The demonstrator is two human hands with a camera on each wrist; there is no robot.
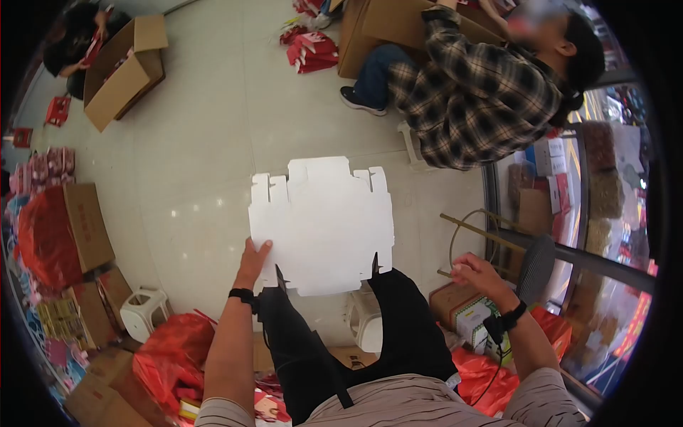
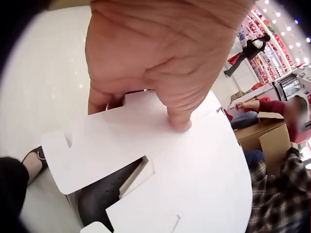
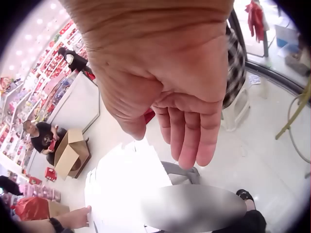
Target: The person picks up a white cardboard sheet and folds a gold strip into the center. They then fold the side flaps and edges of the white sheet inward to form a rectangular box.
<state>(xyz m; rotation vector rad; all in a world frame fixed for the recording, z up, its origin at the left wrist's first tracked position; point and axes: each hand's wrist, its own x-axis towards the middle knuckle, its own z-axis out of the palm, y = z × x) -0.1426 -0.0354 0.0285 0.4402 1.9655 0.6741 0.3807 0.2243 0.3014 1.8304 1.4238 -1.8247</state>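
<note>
A flat white die-cut cardboard sheet (image 1: 320,220), with slots and tabs along its edges, lies in front of my knees. My left hand (image 1: 252,263) grips its left edge. In the left wrist view the thumb of my left hand (image 2: 160,63) lies on top of the white sheet (image 2: 204,160), while the other fingers go under the edge, partly hidden. Something dark shows through a slot. Off to the right, away from the sheet, my right hand (image 1: 480,276) is raised. Seen from the wrist, my right hand (image 3: 165,97) has relaxed fingers and holds nothing.
A person in a plaid shirt (image 1: 484,99) sits at front right beside a large cardboard box (image 1: 388,25). Another open box (image 1: 128,78) stands at far left. White stools (image 1: 146,313), red bags (image 1: 174,349) and a metal-framed stand (image 1: 484,228) surround my seat.
</note>
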